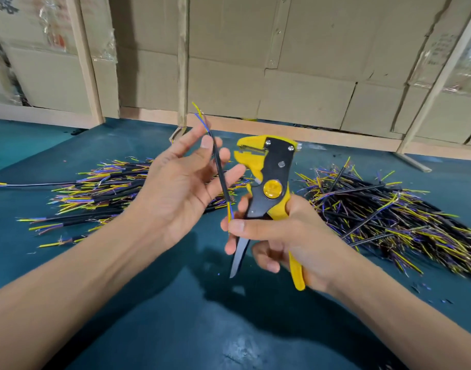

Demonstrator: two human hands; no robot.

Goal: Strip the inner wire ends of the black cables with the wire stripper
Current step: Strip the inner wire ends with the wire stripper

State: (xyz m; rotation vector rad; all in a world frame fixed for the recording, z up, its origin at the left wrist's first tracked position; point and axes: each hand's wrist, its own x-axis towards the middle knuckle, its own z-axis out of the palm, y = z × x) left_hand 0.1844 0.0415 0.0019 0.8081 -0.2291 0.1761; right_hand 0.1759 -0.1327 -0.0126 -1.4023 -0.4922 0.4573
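A short black cable [220,172] stands nearly upright above the table, with yellow and blue inner wires fanning out at its top and bottom ends. My left hand [181,180] is spread palm-in beside it, fingers nearly straight, thumb tip and fingertips touching the cable's upper part. My right hand [277,236] grips the yellow-and-black wire stripper [269,182] by its handles, jaws pointing up. The right thumb and forefinger also pinch the cable's lower wire ends. The stripper's jaws hold nothing.
A pile of black cables [100,193] with coloured wire ends lies on the teal table [175,316] at the left. A second, larger pile [389,217] lies at the right. Cardboard walls with wooden posts [182,62] stand behind the table.
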